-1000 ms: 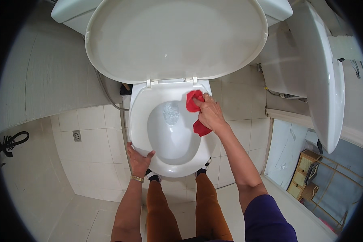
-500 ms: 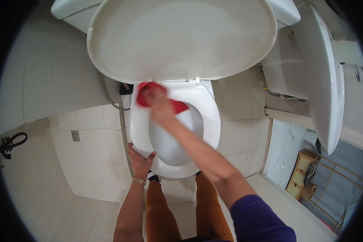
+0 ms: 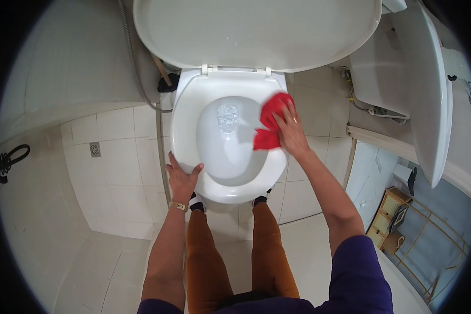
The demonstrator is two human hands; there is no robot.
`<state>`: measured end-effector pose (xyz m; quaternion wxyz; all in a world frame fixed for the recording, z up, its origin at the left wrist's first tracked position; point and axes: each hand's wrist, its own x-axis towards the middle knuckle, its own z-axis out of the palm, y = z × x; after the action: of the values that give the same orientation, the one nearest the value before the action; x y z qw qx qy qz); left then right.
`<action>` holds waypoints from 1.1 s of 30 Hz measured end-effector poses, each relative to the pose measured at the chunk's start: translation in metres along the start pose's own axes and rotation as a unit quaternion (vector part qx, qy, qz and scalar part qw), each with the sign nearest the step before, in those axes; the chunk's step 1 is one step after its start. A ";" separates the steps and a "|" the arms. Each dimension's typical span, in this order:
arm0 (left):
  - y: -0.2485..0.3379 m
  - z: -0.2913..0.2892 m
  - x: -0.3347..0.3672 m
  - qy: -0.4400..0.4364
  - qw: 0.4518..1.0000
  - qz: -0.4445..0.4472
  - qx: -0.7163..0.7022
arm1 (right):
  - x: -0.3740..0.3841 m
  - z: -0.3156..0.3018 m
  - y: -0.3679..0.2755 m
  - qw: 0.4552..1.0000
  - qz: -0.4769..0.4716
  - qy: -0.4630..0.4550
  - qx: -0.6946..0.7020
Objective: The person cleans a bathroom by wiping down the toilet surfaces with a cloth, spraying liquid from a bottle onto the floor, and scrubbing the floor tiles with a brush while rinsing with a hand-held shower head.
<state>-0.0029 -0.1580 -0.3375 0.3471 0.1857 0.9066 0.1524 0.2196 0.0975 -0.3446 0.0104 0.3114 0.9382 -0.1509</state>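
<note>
A white toilet seat point(image 3: 186, 112) lies down on the toilet, with the lid point(image 3: 256, 31) raised behind it. On the seat's right side, my right hand point(image 3: 294, 137) presses a bunched red cloth point(image 3: 272, 111), its fingers bent over it. One end of the cloth hangs past the inner rim over the bowl point(image 3: 230, 162), where water shows. My left hand point(image 3: 182, 180) grips the seat's front left edge, thumb on top and fingers along the outer side. The undersides of those fingers are hidden.
A washbasin point(image 3: 437, 104) juts out on the right. A grey hose point(image 3: 133, 60) hangs on the left near a wooden-handled black object point(image 3: 167, 81). The tiled floor has a drain point(image 3: 94, 149). Small drawers and a rack point(image 3: 392, 217) stand beyond the doorway at lower right.
My right hand has swept the red cloth from the seat's back left across to its right side. My left hand keeps its place on the seat edge. The view has shifted slightly.
</note>
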 end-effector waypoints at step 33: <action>-0.012 0.023 -0.060 0.100 0.987 -0.078 -0.095 | -0.145 -0.142 -0.079 0.763 0.346 0.121 0.532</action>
<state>0.0516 -0.1920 -0.3246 0.2815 0.0645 0.9299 0.2278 0.3006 -0.0053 -0.1714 -0.2193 0.5857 0.5292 -0.5734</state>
